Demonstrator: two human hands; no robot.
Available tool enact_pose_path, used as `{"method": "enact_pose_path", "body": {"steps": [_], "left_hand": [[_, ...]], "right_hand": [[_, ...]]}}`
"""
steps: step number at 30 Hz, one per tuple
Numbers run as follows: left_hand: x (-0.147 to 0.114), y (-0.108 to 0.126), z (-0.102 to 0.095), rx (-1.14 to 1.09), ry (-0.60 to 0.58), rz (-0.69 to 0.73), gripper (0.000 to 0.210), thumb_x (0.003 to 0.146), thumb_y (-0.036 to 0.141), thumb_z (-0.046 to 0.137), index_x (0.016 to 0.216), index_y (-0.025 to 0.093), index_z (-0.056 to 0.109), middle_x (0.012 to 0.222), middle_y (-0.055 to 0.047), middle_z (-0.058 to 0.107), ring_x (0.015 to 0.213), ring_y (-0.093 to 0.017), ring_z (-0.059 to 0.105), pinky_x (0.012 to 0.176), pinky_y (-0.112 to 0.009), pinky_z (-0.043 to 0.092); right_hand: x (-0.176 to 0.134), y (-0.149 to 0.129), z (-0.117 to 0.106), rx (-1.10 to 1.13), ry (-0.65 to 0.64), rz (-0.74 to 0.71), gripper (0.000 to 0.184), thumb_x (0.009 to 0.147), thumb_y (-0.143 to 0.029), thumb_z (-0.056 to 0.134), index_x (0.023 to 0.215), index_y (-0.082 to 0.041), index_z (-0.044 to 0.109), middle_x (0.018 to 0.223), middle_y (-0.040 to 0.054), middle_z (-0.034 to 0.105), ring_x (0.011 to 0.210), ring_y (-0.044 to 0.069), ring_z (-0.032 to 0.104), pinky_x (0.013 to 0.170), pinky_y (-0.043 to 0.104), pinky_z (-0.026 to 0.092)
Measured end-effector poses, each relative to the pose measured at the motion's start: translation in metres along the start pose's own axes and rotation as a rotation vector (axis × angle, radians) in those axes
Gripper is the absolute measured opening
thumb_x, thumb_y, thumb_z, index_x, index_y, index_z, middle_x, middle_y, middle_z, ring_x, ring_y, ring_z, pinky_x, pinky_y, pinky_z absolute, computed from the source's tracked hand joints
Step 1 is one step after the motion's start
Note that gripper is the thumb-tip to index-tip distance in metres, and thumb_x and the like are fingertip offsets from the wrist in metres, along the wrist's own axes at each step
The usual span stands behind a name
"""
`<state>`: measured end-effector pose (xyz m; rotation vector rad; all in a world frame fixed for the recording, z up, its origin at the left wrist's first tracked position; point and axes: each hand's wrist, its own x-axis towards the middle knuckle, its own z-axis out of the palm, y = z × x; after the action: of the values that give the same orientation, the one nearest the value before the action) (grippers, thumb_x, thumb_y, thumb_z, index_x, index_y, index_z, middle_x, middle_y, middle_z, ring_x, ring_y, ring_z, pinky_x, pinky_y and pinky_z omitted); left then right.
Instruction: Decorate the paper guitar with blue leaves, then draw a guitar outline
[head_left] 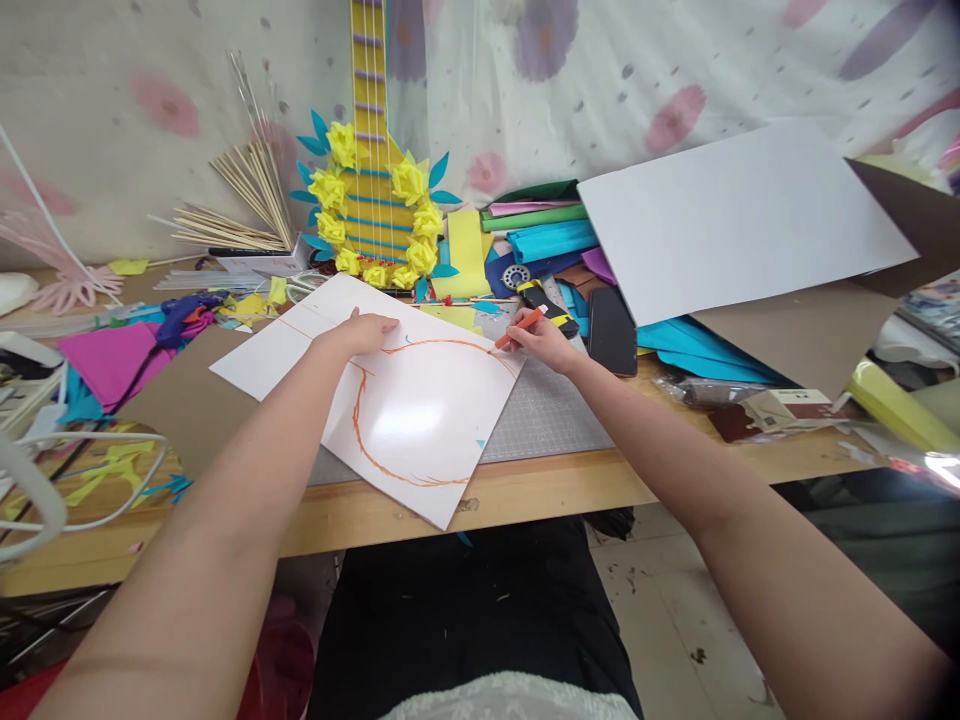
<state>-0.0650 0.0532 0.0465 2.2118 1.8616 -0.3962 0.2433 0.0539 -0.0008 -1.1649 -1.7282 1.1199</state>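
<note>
A white board (420, 420) lies slantwise on the table, its near corner past the front edge. Orange lines on it form a large rounded outline, with straighter lines running to the upper left. My left hand (364, 333) rests flat on the board's upper part, fingers stretched out, holding nothing. In my right hand (546, 338) is an orange marker (532, 320), pinched with its tip at the outline's upper right end. Beneath the board shows a grey cutting mat (555, 415). A black phone (612, 332) lies just right of my right hand.
Behind the board stands a yellow paper guitar (375, 205) with yellow flowers. Wooden sticks (259, 195) fill a box at the left. A large white sheet (742, 220) leans at the right over brown cardboard (795, 325). Pink paper (112, 360) and cables (142, 437) lie left.
</note>
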Motion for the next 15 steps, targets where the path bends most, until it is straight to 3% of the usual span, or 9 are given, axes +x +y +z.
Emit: {"method": "enact_pose_path", "body": {"steps": [15], "left_hand": [[0.004, -0.002, 0.002, 0.0, 0.006, 0.001, 0.065, 0.079, 0.008, 0.033, 0.14, 0.027, 0.039, 0.144, 0.002, 0.041, 0.136, -0.016, 0.033, 0.115, -0.042, 0.002]], "right_hand": [[-0.023, -0.005, -0.017, -0.07, -0.046, 0.025, 0.015, 0.074, -0.025, 0.055, 0.065, -0.021, 0.043, 0.049, -0.0039, 0.051, 0.047, 0.009, 0.044, 0.052, 0.026, 0.035]]}}
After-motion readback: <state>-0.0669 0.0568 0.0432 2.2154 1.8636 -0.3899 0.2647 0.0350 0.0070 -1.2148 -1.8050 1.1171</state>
